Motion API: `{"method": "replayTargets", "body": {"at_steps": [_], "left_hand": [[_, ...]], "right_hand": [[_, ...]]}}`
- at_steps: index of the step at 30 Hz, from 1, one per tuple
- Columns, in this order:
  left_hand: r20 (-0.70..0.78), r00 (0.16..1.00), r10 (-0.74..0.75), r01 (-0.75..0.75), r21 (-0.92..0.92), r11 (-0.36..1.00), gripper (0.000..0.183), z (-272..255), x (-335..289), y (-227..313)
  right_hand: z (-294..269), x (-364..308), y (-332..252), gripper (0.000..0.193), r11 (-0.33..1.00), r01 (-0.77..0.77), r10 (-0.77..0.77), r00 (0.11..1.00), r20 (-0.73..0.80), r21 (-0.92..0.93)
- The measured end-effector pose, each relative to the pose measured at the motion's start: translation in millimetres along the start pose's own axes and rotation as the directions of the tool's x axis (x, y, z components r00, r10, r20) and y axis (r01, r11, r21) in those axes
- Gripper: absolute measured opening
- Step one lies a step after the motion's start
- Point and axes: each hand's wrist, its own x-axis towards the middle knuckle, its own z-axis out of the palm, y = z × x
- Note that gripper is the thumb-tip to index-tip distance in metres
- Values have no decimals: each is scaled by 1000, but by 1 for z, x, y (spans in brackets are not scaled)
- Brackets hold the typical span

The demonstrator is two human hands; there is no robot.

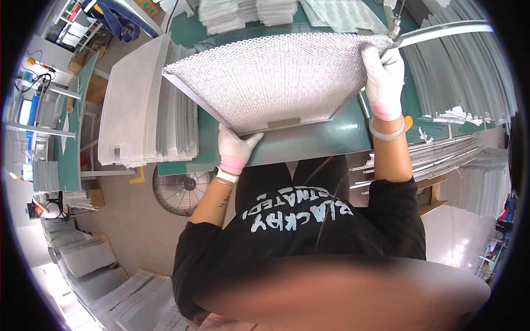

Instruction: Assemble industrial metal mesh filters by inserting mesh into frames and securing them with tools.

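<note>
A silvery mesh filter panel (276,77) is tilted up over the green table, with thin metal frame strips along its near and left edges. White gloves with pink cuffs cover both my hands. My left hand (237,148) grips the frame at the near left edge, thumb spread along it. At the far right corner, my right hand (383,77) is closed on the panel, thumb on the mesh face. A pale metal frame strip (444,33) reaches rightward from that corner, beside a metal fitting (394,26). The fingers behind the panel are hidden.
A tall stack of mesh sheets (132,105) stands at the left of the green table (309,149). More mesh piles (232,14) lie at the back. Long strips (458,71) fill the right side. Below stands a round floor fan (179,193).
</note>
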Motion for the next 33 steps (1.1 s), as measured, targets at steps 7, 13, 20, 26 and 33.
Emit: {"method": "replayTargets", "body": {"at_steps": [7,13,20,26,33], "left_hand": [[-113,992,-58,83,234,969,85,10,2,16],[-12,1000,-25,27,285,958,78,0,9,1],[311,948,72,-54,-65,996,52,-50,18,4],[-87,994,61,-100,-579,809,30,-107,97,121],[-371,923,102,-343,-675,653,15,-81,102,116]], "right_hand": [[3,-4,0,10,1000,4,-4,1000,20,3],[10,2,-5,38,998,43,-42,999,-5,51],[1,1,-1,35,1000,9,-9,1000,-2,18],[-1,-3,-16,16,994,-31,26,999,45,104],[14,-16,-19,46,993,115,-114,984,-136,2]]}}
